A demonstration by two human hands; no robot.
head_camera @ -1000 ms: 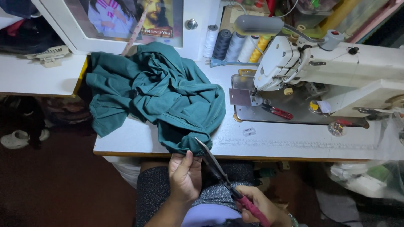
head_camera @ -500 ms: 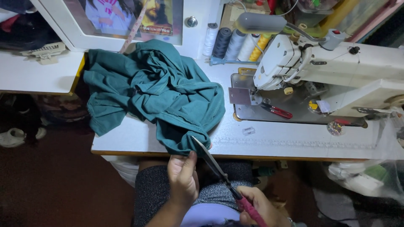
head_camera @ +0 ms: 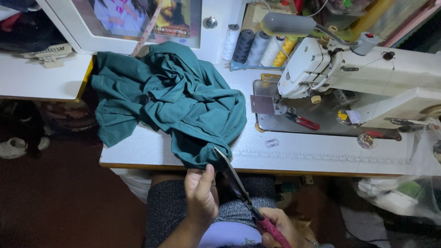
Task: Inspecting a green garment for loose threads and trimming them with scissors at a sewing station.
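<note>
A crumpled dark-teal fabric [head_camera: 170,101] lies heaped on the white sewing table [head_camera: 312,154], one fold hanging over the front edge. My left hand [head_camera: 201,195] pinches that hanging fold just below the table edge. My right hand [head_camera: 278,229] grips the red handles of long scissors [head_camera: 236,181]. Their blades point up and left, with the tip at the fabric's edge beside my left thumb. Whether the blades are parted I cannot tell.
A white sewing machine [head_camera: 363,78] stands at the right on a metal plate, with small red snips [head_camera: 303,121] beside its needle. Several thread spools [head_camera: 257,46] stand at the back. A framed picture [head_camera: 147,18] leans behind the fabric. A plastic bag [head_camera: 404,193] lies at lower right.
The fabric's hanging fold and my left hand sit slightly higher and closer to the table edge; the scissors' tip has moved up to the fabric. The view shifted a little.
</note>
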